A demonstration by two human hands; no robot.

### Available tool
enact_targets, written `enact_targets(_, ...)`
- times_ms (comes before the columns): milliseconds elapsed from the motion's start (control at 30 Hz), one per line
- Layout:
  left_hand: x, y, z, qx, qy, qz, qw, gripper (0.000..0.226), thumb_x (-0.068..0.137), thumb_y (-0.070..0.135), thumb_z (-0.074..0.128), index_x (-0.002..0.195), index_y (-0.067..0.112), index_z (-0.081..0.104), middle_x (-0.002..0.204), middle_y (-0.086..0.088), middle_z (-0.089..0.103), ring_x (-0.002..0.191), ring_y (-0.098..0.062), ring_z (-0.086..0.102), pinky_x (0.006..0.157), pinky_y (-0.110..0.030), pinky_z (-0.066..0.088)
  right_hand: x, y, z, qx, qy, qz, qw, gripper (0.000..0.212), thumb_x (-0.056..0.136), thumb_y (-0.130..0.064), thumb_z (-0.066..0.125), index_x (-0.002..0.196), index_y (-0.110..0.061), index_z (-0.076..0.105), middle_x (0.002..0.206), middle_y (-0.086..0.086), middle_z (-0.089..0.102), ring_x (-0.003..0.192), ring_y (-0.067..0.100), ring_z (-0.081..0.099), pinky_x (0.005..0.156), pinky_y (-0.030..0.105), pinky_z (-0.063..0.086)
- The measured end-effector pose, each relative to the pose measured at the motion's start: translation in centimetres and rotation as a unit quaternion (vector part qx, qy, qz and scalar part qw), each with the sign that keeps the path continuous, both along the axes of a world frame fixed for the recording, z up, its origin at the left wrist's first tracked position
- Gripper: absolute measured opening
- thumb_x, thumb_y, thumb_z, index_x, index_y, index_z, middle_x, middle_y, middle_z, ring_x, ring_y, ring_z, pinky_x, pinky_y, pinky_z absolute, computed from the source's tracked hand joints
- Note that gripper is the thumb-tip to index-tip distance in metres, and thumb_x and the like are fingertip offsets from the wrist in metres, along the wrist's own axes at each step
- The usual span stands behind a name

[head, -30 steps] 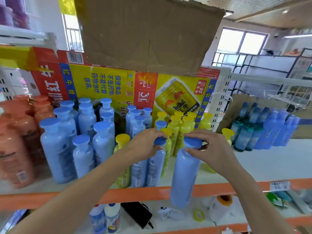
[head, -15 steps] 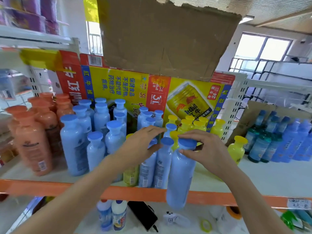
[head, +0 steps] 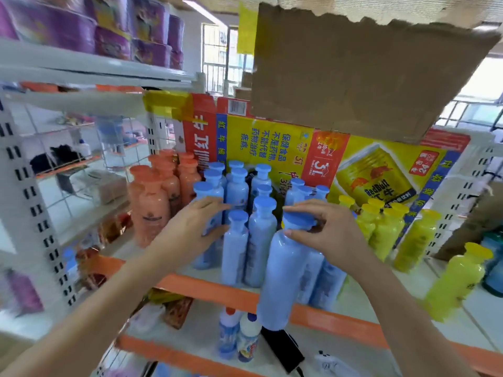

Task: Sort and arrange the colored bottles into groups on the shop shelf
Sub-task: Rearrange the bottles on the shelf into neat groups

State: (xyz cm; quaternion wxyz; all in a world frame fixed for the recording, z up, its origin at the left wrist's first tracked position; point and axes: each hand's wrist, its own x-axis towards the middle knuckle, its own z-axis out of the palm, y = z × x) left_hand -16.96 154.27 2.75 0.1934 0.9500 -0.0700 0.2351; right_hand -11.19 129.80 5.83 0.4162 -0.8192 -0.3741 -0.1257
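Note:
My right hand grips the cap of a large light-blue bottle that hangs tilted in front of the orange shelf edge. My left hand rests, fingers spread, against a blue bottle at the left of the blue bottle group. Orange bottles stand left of the blue ones. Yellow bottles stand to the right, and one more yellow bottle stands apart at the far right.
A printed yellow and red carton backs the shelf, with a brown cardboard sheet hanging above. White uprights flank the bay. Small bottles and a black device lie on the lower shelf. Purple packs sit on top.
The view has swung left and closer. My left hand has shifted left from the small blue bottles onto the blue group's left side. My right hand still holds the large blue bottle by its cap.

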Motion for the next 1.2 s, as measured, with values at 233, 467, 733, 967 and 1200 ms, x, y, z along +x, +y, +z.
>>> enact_targets(233, -0.7, 5.3, 0.6, 0.017, -0.018, 0.014, 1.000, 0.038, 0.086, 0.025, 0.061, 0.122, 0.017, 0.056, 0.130, 0.000, 0.050, 0.116, -0.021, 0.052, 0.096, -0.031, 0.040, 0.0, 6.1, 3.2, 0.032, -0.030, 0.018, 0.999, 0.034, 0.072, -0.019, 0.078, 0.105, -0.020, 0.070, 0.104, -0.007, 0.068, 0.099, 0.006, 0.062, 0.089, 0.034, 0.051)
enact_targets(467, 0.5, 7.7, 3.1, 0.025, -0.050, 0.010, 0.998, 0.039, 0.085, 0.021, 0.062, 0.123, 0.014, 0.056, 0.126, -0.003, 0.053, 0.112, -0.024, 0.055, 0.089, -0.035, 0.046, 0.9, 11.0, 8.2, 0.071, -0.060, 0.013, 0.996, 0.031, 0.074, -0.017, 0.076, 0.105, -0.016, 0.070, 0.099, -0.004, 0.068, 0.099, 0.010, 0.063, 0.091, 0.035, 0.051)
enact_targets(733, 1.8, 8.0, 4.0, 0.036, -0.041, 0.017, 0.998, 0.040, 0.089, 0.026, 0.057, 0.128, 0.017, 0.051, 0.131, 0.002, 0.048, 0.116, -0.020, 0.050, 0.090, -0.030, 0.041, 2.2, 12.3, 13.9, 0.095, -0.139, -0.028, 0.985, 0.036, 0.072, -0.021, 0.074, 0.107, -0.013, 0.069, 0.105, -0.001, 0.068, 0.102, 0.011, 0.062, 0.093, 0.036, 0.050)
enact_targets(967, 3.9, 7.2, 3.4, 0.045, -0.027, -0.006, 0.999, 0.042, 0.090, 0.027, 0.055, 0.130, 0.019, 0.048, 0.132, 0.003, 0.047, 0.121, -0.016, 0.045, 0.096, -0.028, 0.038, 4.6, 12.8, 13.0, 0.039, -0.158, -0.065, 0.985, 0.035, 0.077, -0.019, 0.071, 0.111, -0.017, 0.067, 0.116, 0.001, 0.066, 0.111, 0.013, 0.058, 0.096, 0.036, 0.047)
enact_targets(1200, 6.1, 6.6, 2.2, 0.040, 0.033, -0.012, 0.999, 0.046, 0.091, 0.029, 0.053, 0.134, 0.019, 0.043, 0.139, 0.003, 0.040, 0.123, -0.018, 0.045, 0.097, -0.034, 0.043, 8.4, 13.4, 10.9, 0.019, -0.152, -0.088, 0.984, 0.037, 0.076, -0.021, 0.072, 0.113, -0.020, 0.066, 0.118, 0.002, 0.063, 0.113, 0.019, 0.055, 0.096, 0.042, 0.045)
